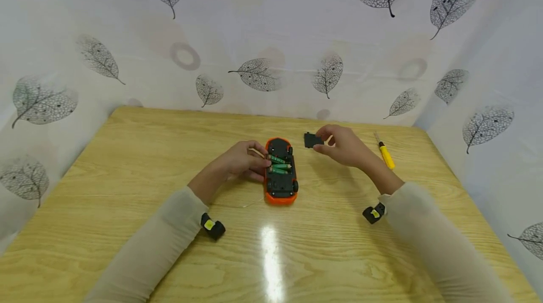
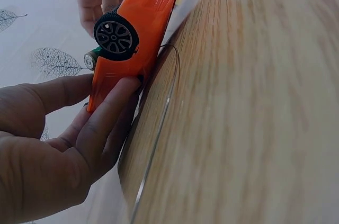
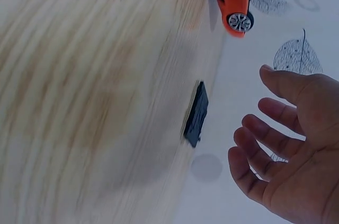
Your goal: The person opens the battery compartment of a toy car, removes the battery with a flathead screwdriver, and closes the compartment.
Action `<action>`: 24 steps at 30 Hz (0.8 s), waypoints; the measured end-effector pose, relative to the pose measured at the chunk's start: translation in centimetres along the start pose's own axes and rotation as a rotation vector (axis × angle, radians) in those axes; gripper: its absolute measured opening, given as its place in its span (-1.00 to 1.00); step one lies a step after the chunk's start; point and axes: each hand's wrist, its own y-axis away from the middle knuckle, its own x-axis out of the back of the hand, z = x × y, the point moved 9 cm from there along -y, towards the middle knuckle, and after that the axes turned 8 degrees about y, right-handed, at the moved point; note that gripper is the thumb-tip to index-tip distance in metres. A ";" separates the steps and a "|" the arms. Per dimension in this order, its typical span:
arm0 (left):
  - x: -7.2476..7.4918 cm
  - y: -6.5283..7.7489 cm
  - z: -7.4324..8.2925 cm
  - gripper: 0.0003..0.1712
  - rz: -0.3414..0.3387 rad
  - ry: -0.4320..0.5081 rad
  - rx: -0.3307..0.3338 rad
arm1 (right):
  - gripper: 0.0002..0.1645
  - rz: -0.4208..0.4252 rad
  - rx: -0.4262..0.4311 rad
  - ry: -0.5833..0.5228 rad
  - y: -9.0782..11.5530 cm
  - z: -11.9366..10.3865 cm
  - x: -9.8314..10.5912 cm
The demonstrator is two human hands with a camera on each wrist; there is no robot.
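"Between the side edges of the wood-grain table (image 1: 127, 152), what lies closest?"

"An overturned orange-and-black toy car (image 1: 281, 185), green cylindrical batteries (image 1: 280, 167) across its underside; the left hand (image 1: 243, 161) grips its side."

"Farther on?"

"Toward the right edge, a yellow-handled screwdriver (image 1: 386, 155). The right hand (image 1: 342, 146), fingers parted and empty, hovers above a flat black plate (image 1: 312, 140) nearer the far edge."

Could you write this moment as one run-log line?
left hand: holds upturned toy car; right hand: near black panel, not touching; green batteries: in car's open underside; yellow screwdriver: on table
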 end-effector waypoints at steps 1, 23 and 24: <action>0.0 0.0 0.0 -0.62 0.000 -0.001 0.000 | -0.47 -0.004 0.013 -0.003 0.0 -0.4 -0.1; -0.1 -0.2 0.1 -0.63 -0.025 0.000 -0.014 | -0.53 -0.018 0.205 0.050 -1.5 -8.1 -2.6; -0.1 -0.1 0.1 -0.63 -0.027 0.000 -0.013 | -0.54 -0.020 0.214 0.052 -1.5 -8.3 -2.7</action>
